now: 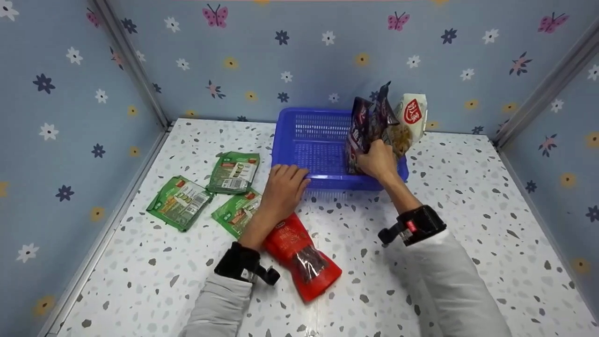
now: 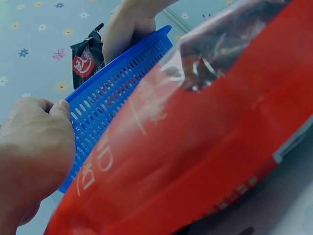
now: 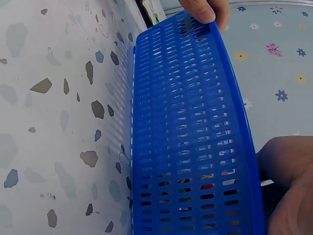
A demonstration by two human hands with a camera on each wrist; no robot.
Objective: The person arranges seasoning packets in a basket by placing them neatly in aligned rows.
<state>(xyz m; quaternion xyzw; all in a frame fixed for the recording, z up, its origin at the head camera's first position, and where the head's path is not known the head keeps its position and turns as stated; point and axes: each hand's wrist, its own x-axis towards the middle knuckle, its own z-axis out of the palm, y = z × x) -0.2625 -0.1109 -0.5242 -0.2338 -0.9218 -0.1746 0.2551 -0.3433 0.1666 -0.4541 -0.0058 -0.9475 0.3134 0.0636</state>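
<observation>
Head view: find blue basket [image 1: 323, 178] at back edge of worktop [image 1: 472, 187]. Grips its front rim near the left corner with left hand [image 1: 284, 187]. Holds right hand [image 1: 378, 161] against two upright dark bags [image 1: 359, 128] inside; cannot tell whether pinching or pressing, with fingertips hidden. See pale bag [image 1: 412, 122] at basket's right end, lower part masked. See three green packets [image 1: 185, 206] toward worktop's left edge, one partly under left forearm [image 1: 261, 227], likewise the upper end of red bag [image 1: 304, 257]. Note speckled surface reaching to right edge.

Left wrist view: loses much of basket behind red bag, itself cut off. Shows left thumb outside rim.

Right wrist view: shows slotted wall lengthwise; cuts off right hand. Makes out only patches of colour through slots.
</observation>
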